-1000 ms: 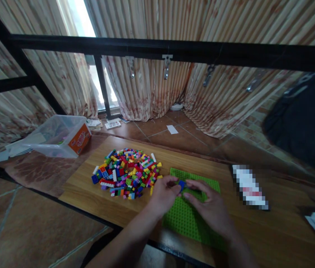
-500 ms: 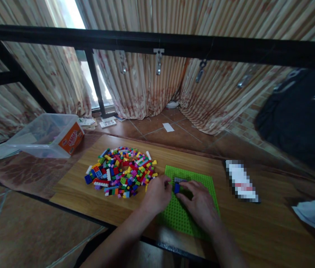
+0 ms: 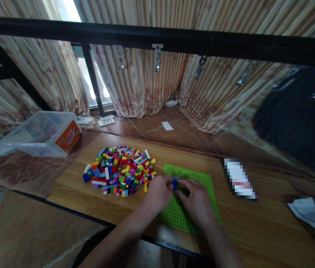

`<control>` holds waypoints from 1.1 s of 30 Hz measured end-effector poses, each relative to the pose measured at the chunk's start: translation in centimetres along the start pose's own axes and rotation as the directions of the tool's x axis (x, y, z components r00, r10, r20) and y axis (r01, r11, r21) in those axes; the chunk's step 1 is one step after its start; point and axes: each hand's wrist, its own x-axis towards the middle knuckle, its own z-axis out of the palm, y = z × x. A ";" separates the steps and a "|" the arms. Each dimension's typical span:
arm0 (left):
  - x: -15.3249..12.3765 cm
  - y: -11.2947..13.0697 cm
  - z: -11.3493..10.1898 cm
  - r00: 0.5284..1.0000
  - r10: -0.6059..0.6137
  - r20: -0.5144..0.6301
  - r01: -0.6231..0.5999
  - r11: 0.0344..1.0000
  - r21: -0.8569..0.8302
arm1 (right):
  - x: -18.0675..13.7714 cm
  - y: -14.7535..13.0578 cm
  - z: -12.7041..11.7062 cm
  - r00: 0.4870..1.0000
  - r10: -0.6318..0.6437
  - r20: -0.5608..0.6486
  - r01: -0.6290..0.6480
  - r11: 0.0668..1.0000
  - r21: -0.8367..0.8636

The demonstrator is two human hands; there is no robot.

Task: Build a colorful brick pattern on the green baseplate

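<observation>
A green studded baseplate (image 3: 179,219) lies on the wooden table in front of me. Over its upper part, a small blue building brick (image 3: 174,184) sits between my two hands. My left hand (image 3: 159,190) is curled closed, its fingertips against the brick's left side. From the right, the thumb and forefinger of my right hand (image 3: 198,201) pinch the same brick. Just behind it a grey piece (image 3: 182,178) rests on the baseplate, partly covered by my fingers. Whether the blue brick touches the plate is hidden.
Left of the baseplate spreads a pile of mixed coloured bricks (image 3: 123,169). A clear plastic bin (image 3: 42,149) with an orange label stands farther left. On the right lie a blurred-out flat object (image 3: 239,178) and white paper (image 3: 312,214). A dark metal bar (image 3: 135,35) crosses beyond the table.
The left fingers have come closer against the blue brick, which has shifted slightly. The whole view has moved a little; the other things stay put.
</observation>
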 end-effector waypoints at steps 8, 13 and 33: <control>0.3 0.1 0.3 1.000 -0.016 -0.008 0.017 0.999 0.034 | 0.0 -0.1 -0.3 1.000 -0.001 0.000 0.001 1.000 -0.009; 0.4 0.4 0.1 0.999 -0.046 -0.004 0.046 0.998 0.037 | 0.0 -0.1 -0.2 1.000 -0.007 0.005 0.007 1.000 0.010; 1.0 0.7 0.0 0.994 -0.101 -0.036 0.103 0.993 0.061 | 0.2 -0.9 -0.5 0.992 0.127 0.015 -0.127 0.984 0.124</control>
